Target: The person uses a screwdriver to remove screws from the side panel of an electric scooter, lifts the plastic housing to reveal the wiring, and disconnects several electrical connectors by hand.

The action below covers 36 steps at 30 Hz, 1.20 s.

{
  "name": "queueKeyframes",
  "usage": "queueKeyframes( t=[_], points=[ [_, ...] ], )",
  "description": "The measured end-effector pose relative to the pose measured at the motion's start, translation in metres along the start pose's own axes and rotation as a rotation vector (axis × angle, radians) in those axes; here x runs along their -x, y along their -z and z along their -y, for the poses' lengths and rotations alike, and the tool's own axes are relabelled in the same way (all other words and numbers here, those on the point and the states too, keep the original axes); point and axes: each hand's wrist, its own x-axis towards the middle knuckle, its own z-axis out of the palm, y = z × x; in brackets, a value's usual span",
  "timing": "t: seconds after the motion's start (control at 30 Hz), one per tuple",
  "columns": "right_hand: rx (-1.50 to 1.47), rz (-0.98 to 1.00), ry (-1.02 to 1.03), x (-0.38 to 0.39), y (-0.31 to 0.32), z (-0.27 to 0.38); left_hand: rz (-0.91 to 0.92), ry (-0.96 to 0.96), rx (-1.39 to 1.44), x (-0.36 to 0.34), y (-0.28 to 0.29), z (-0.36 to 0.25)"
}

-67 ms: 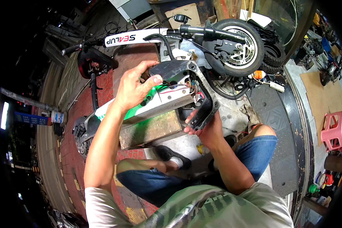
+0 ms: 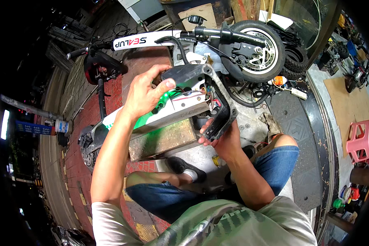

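Observation:
An electric scooter lies on its side, its white deck point(image 2: 184, 105) resting over a worn wooden block point(image 2: 164, 141). At the deck's open end is a black U-shaped end cover point(image 2: 223, 115) with screw holes along its rim. My left hand point(image 2: 145, 92) grips the cover's far arm, thumb in front and fingers mostly hidden behind. Around the near arm my right hand point(image 2: 225, 139) is closed, its fingertips showing underneath. Thin coloured wires point(image 2: 209, 95) spill from the deck between the cover's arms. Green light point(image 2: 162, 101) glows on the deck beside my left thumb.
Beyond the deck lie the white stem point(image 2: 145, 40), handlebar point(image 2: 78, 53) and front wheel point(image 2: 260, 51). Loose tyres point(image 2: 295, 57) stand at far right. A metal threshold plate point(image 2: 299, 147) is to my right, and a pink stool point(image 2: 360, 141) farther off.

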Motion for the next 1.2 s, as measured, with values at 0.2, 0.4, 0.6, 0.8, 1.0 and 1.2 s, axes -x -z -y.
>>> queueKeyframes(
  t=[0.2,0.4,0.6,0.8,1.0,1.2],
  points=[
    [-0.003,0.010,0.047,0.015,-0.017,0.014,0.030,0.007,0.032,-0.011,0.004,0.003],
    [0.023,-0.120,0.060,0.002,-0.003,0.012,0.069,0.028,-0.007,-0.010,0.005,-0.007],
    [-0.035,-0.050,0.019,0.015,-0.046,0.022,-0.029,0.071,0.162,-0.012,-0.004,0.012],
    [0.055,-0.146,0.054,0.008,-0.015,0.026,0.042,0.071,0.164,-0.008,0.001,0.004],
    [-0.015,-0.113,0.122,-0.010,0.004,0.021,0.066,0.100,0.059,-0.010,0.003,0.000],
    [-0.035,-0.092,0.110,-0.020,0.017,0.024,0.057,0.097,-0.050,-0.013,0.001,-0.008]
  ],
)
